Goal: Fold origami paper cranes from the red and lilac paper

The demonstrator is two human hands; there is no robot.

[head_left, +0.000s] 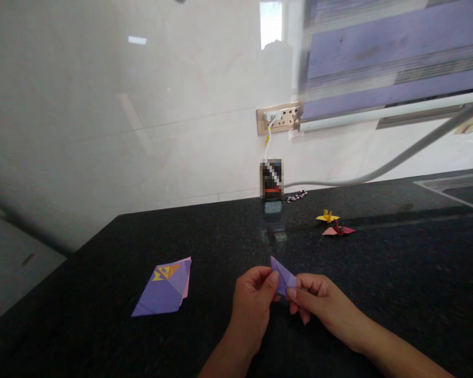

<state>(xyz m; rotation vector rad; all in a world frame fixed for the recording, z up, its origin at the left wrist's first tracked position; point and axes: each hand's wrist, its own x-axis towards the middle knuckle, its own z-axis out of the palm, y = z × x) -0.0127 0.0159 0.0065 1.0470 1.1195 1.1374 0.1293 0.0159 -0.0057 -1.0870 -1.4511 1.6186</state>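
Observation:
Between both hands, above the dark countertop, is a small folded piece of purple origami paper [284, 278] with a pointed top. My left hand [254, 296] pinches its left edge, thumb on the near face. On its lower right corner, my right hand [319, 299] closes with thumb and fingers. The fingers behind the paper are partly hidden. To the left lies a purple paper packet [161, 291] with a yellow and orange print and pink sheets showing at its right edge.
A yellow paper crane [328, 216] and a red-pink paper crane [340, 230] sit at the back right of the black countertop [220, 231]. A phone-like device [272, 178], blurred out, leans on the wall, with a white cable to the wall socket [279, 118]. Beside it lies a beaded strand [297, 196].

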